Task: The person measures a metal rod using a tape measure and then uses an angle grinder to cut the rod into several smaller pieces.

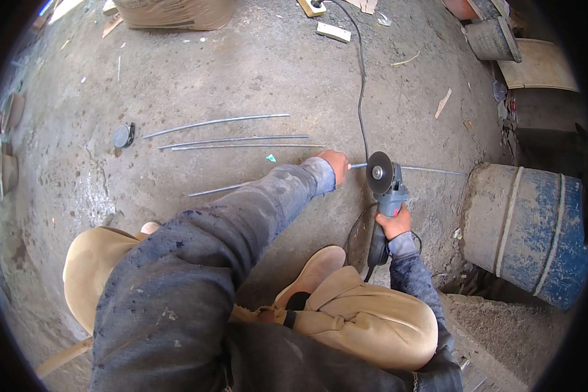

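Note:
My right hand (393, 223) is wrapped round the body of an angle grinder (390, 200), its dark cutting disc (385, 163) facing up toward me. A thin metal rod (431, 170) lies across the floor and passes behind the disc. Left of the disc, my left hand (334, 164) is closed on the rod, close to the floor. Another length of rod (215, 191) shows beyond my left sleeve; whether it is the same piece, I cannot tell. Several loose rods (235, 139) lie side by side farther left. Whether the disc touches the rod is unclear.
A round tape measure (123, 136) sits on the concrete at the left. The black power cord (361, 85) runs to a socket block (312, 6) at the back. A worn blue barrel (529, 232) lies at the right, below buckets (491, 39). A brown sack (176, 13) stands far left.

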Demonstrator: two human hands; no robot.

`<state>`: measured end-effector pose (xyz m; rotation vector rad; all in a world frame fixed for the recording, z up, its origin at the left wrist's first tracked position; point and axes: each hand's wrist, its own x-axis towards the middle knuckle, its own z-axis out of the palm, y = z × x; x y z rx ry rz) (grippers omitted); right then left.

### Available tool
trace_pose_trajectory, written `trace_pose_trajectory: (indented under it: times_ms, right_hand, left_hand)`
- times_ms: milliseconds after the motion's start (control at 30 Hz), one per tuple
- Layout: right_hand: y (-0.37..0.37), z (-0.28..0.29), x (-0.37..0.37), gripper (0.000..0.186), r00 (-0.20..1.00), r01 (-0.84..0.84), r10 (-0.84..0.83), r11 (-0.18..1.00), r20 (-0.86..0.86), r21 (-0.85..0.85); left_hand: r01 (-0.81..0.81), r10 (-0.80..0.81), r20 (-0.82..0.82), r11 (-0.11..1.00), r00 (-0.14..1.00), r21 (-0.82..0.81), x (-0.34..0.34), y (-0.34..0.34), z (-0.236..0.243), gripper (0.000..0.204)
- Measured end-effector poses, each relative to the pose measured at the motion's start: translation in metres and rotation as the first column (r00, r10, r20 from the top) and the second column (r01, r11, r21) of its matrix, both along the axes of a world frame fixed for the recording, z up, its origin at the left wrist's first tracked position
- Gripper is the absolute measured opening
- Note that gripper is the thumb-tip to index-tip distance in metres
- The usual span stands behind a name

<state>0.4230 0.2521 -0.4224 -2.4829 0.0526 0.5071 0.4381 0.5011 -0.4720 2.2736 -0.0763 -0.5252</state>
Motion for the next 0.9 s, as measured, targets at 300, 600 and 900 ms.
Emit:
trace_pose_trajectory:
  times_ms: [300, 600, 900]
  right_hand:
    - [0.003, 0.001, -0.002, 0.051, 1.000, -0.013, 0.012, 0.999, 0.008, 0.051]
    - [0.008, 0.000, 0.001, 0.050, 1.000, 0.002, -0.004, 0.996, 0.017, 0.085]
    - [-0.005, -0.009, -0.003, 0.050, 1.000, 0.002, -0.003, 0.996, 0.012, 0.086]
  left_hand:
    - [-0.052, 0.051, -0.011, 0.997, 0.999, -0.060, 0.000, -0.001, -0.005, 0.033]
    - [-0.075, 0.078, 0.013, 0.984, 0.997, -0.164, -0.007, -0.009, -0.026, 0.032]
    - [-0.365, 0.408, 0.155, 0.899, 0.900, -0.244, 0.031, 0.035, 0.012, 0.029]
